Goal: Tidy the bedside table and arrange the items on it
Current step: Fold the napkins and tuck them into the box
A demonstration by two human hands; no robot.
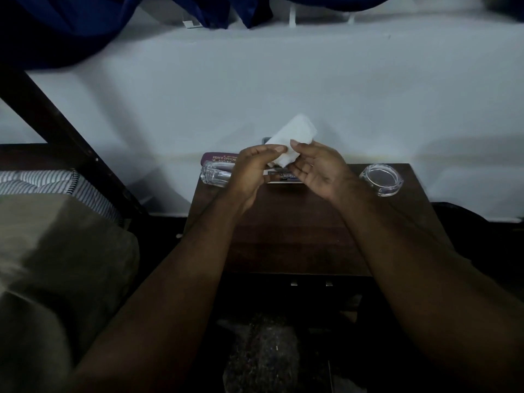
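Dark wood forms the one bedside table (pixel 297 236); along its back edge sit one maroon spectacle case (pixel 219 159), one clear glass bottle (pixel 214 175) lying down, one glass ashtray (pixel 381 180) and one printed card (pixel 283 177) (partly hidden). Left hand (pixel 252 171) and right hand (pixel 314 168) pinch one folded white tissue (pixel 295 137) above the table; a loose pinch could drop it, or a wrist could nudge the bottle into rolling off.

Bedside table (pixel 297 236), dark wood.
On top, rear edge: maroon spectacle case (pixel 219 158), clear glass bottle (pixel 215 174) lying flat, printed card (pixel 282 177), round glass dish (pixel 381 180).
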